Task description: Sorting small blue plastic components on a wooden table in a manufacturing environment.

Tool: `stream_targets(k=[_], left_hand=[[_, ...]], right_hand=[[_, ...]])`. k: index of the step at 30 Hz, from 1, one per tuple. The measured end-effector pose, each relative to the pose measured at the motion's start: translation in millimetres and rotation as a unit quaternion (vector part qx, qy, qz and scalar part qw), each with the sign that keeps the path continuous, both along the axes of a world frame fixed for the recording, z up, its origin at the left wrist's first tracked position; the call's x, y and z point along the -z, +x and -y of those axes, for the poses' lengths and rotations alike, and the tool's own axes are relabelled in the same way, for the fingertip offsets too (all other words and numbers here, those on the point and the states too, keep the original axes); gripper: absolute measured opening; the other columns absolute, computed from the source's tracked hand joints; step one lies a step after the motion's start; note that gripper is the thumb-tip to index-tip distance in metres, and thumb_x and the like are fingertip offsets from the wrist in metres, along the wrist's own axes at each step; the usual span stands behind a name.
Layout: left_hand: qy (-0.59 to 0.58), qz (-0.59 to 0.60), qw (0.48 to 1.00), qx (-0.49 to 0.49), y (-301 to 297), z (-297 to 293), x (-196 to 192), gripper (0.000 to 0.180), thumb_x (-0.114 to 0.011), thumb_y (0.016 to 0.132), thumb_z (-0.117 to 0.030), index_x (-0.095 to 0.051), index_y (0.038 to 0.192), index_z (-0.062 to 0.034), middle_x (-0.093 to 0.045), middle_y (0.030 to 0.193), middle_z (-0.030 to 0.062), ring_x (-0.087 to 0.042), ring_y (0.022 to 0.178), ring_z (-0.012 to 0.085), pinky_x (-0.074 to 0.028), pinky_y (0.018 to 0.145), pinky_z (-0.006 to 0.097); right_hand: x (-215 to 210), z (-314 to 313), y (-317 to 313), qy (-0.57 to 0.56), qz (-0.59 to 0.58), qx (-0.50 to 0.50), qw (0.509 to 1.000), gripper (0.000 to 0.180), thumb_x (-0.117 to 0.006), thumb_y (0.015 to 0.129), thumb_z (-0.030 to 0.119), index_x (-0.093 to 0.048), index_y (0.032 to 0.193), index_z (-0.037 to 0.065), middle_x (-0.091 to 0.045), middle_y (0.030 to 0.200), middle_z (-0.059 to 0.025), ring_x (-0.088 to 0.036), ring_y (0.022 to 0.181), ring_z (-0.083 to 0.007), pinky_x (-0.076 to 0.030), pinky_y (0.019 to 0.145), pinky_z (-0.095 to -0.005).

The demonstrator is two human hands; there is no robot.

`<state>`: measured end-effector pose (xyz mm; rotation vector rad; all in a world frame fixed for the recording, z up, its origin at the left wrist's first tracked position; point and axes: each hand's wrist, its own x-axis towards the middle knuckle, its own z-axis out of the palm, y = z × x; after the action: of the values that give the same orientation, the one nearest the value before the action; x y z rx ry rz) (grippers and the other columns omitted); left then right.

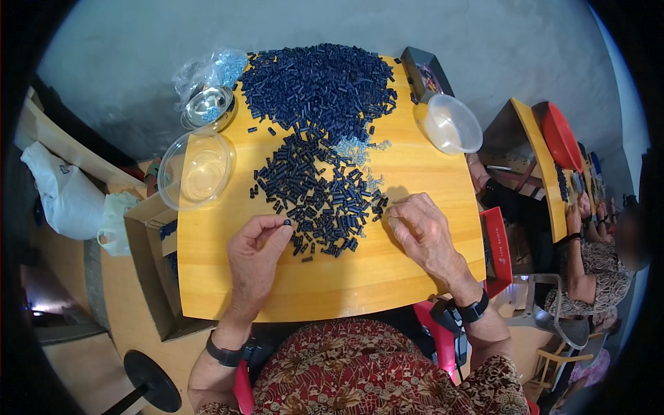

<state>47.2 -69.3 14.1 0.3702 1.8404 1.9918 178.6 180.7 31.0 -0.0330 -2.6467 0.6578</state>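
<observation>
Dark blue tube pieces lie in two heaps on your yellow wooden table (387, 277): a large far pile (318, 86) and a nearer scatter (318, 197) just ahead of your hands. Head view: your left hand (257, 252) pinches one small dark piece (286, 223) between thumb and forefinger at the scatter's near edge. Your right hand (422, 232) rests on the table at the scatter's right edge, fingers curled closed; whether it grips anything cannot be told. Left of the piles stand a clear plastic bowl (197, 169) and a metal bowl (207, 107); a white tub (453, 124) sits far right.
</observation>
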Motion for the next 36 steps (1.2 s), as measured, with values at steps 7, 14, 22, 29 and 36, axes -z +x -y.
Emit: stream_targets(k=[7,14,22,29,36], left_hand=[[0.013,0.011,1.0,0.003,3,-1,13,0.009,-0.065,0.093,-0.005,-0.067,0.101,-0.0023,-0.069,0.098,0.0021,-0.06,0.091,0.0071,-0.047,0.086,0.022],[0.031,0.011,0.999,0.007,4,-2,17,0.013,-0.067,0.092,-0.003,-0.067,0.104,0.0007,-0.069,0.098,0.0023,-0.062,0.091,0.0071,-0.05,0.081,0.021],[0.02,0.011,1.0,0.01,6,-2,15,0.013,-0.068,0.091,-0.004,-0.067,0.104,0.0005,-0.07,0.097,0.0021,-0.063,0.091,0.0078,-0.051,0.081,0.022],[0.009,0.005,1.0,0.011,6,-3,16,0.014,-0.068,0.092,-0.006,-0.068,0.104,0.0006,-0.069,0.096,0.0021,-0.062,0.09,0.0076,-0.05,0.081,0.022],[0.013,0.005,1.0,0.017,7,-3,14,0.014,-0.067,0.092,-0.006,-0.067,0.104,0.0013,-0.07,0.096,0.0023,-0.062,0.09,0.0079,-0.05,0.082,0.022]], right_hand=[[-5,17,-12,0.034,0.004,-0.063,0.997,0.013,-0.068,0.078,0.001,-0.065,0.091,0.003,-0.059,0.09,-0.0096,-0.056,0.086,-0.0293,-0.048,0.078,-0.0389],[6,22,-19,0.053,0.031,-0.11,0.992,0.015,-0.067,0.079,0.003,-0.066,0.093,0.003,-0.056,0.09,-0.0093,-0.054,0.088,-0.0285,-0.046,0.079,-0.0398],[7,19,-21,0.034,0.057,-0.07,0.995,0.019,-0.07,0.077,0.005,-0.066,0.095,0.003,-0.059,0.09,-0.0102,-0.056,0.089,-0.0289,-0.046,0.079,-0.0395],[5,15,-20,0.004,0.042,-0.07,0.997,0.018,-0.069,0.077,0.003,-0.066,0.095,0.004,-0.059,0.089,-0.0091,-0.056,0.088,-0.0286,-0.046,0.078,-0.0391],[5,22,-22,0.1,0.044,-0.09,0.99,0.01,-0.067,0.077,0.005,-0.063,0.086,0.005,-0.051,0.082,-0.0069,-0.051,0.085,-0.0266,-0.044,0.077,-0.0387]])
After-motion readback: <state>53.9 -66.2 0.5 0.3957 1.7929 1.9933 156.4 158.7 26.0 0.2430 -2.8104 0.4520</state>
